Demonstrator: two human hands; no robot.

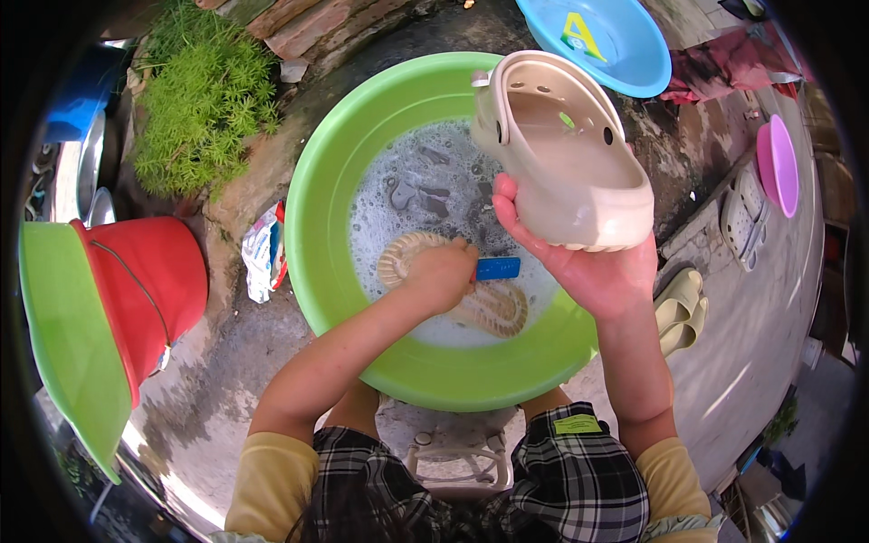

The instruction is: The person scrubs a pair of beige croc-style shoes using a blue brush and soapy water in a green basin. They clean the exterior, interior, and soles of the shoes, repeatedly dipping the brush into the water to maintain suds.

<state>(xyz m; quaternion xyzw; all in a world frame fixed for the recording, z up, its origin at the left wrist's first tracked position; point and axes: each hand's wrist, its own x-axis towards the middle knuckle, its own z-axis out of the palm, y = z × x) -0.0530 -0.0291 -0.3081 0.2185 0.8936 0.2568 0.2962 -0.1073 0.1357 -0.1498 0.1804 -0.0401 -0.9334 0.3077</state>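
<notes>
My right hand [593, 262] gripped a beige perforated rubber clog [566, 149], toe pointing toward me. My left hand [444, 271], fisted on a blue-handled brush [498, 268], rested on another clog [493, 306] in the green plastic basin [317, 208].

- Left hand [444, 274] is covering most of the blue brush [498, 268], centre frame.
- Soapy water is obscuring the submerged clog [489, 306].
- Upper edge is cutting off the blue basin [625, 54].

A red bucket [149, 290] is seen at the left beside a green basin rim [63, 335]; a leafy green plant [204, 95] is set above it; a blue bowl [602, 41] and a pink dish [778, 167] are placed at the right; pale sandals [679, 312] are left on the concrete floor [760, 317].
</notes>
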